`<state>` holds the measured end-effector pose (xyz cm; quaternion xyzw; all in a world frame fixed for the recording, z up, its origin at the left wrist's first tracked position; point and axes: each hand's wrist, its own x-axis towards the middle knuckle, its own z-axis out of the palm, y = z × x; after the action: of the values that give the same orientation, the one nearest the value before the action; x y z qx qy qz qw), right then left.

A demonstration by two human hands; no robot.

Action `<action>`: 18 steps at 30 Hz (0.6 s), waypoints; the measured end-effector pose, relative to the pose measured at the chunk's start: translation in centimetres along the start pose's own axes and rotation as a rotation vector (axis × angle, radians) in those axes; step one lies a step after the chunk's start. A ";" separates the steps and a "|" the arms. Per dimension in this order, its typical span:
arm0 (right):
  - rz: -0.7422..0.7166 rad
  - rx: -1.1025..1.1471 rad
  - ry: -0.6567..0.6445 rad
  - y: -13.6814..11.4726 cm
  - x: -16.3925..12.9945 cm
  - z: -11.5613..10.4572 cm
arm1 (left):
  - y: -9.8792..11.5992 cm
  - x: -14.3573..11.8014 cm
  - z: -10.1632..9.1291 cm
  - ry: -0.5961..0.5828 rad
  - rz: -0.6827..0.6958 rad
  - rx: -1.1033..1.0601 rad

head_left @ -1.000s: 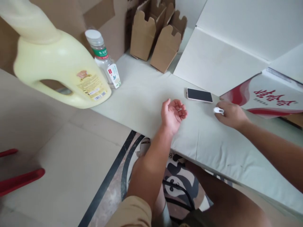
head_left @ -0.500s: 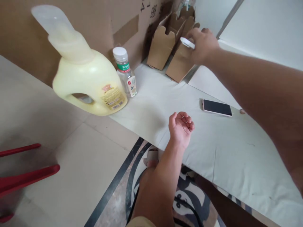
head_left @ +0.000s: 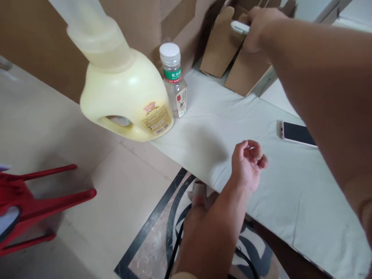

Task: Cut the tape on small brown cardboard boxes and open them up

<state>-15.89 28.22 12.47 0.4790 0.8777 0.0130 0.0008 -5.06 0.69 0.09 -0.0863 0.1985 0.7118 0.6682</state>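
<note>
My right hand (head_left: 263, 27) is closed around a slim white object with a rounded end (head_left: 240, 27). Its kind cannot be made out, and most of it is hidden in my grip. That hand is over the open brown cardboard boxes (head_left: 247, 71) at the back of the cloth-covered table (head_left: 203, 131). Palm up, my left hand (head_left: 247, 164) hovers above the cloth with loosely curled fingers and nothing in it. A phone with a dark screen (head_left: 298, 133) lies to its right, partly covered by my right forearm.
A large pale yellow jug (head_left: 124, 93) stands at the table's left edge, beside a clear bottle with a white cap (head_left: 174, 85). Behind them rises a big cardboard panel (head_left: 139, 19). On the tiled floor at left is a red plastic stool (head_left: 37, 201).
The view has shifted, so table items appear farther right and the boxes higher. My right hand stays over the boxes with the white object. My left fingers have curled in more.
</note>
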 end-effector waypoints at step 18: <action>0.062 0.053 0.118 1.9 -9.3 -1.4 | -1.6 -1.8 0.9 -0.025 -0.019 0.028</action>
<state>-9.29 21.43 13.80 0.5042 0.8610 0.0180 -0.0641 -3.17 -0.54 1.33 -0.0700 0.1993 0.7038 0.6783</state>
